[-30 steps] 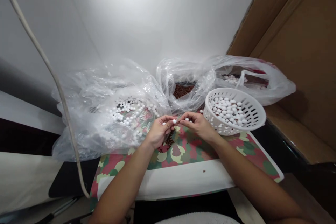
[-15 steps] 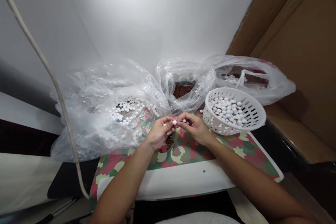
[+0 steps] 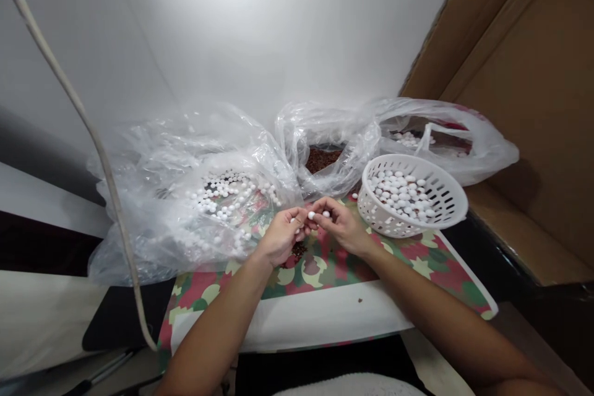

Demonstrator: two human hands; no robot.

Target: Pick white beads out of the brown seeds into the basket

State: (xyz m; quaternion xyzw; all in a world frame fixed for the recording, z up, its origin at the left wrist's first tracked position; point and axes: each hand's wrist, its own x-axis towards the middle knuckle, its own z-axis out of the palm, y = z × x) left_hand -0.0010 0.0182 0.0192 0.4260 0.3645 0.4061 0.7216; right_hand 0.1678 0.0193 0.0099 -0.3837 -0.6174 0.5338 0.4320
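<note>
One ball (image 3: 311, 215) sits pinched between left hand (image 3: 279, 239) and right hand (image 3: 346, 228), both closed on it; likely light, firm, slippery, best taken lightly round its middle

White ball (image 3: 311, 215) between left hand (image 3: 279, 237) and right hand (image 3: 346, 228) — perforated basket (image 3: 445, 213) nearby.
</note>
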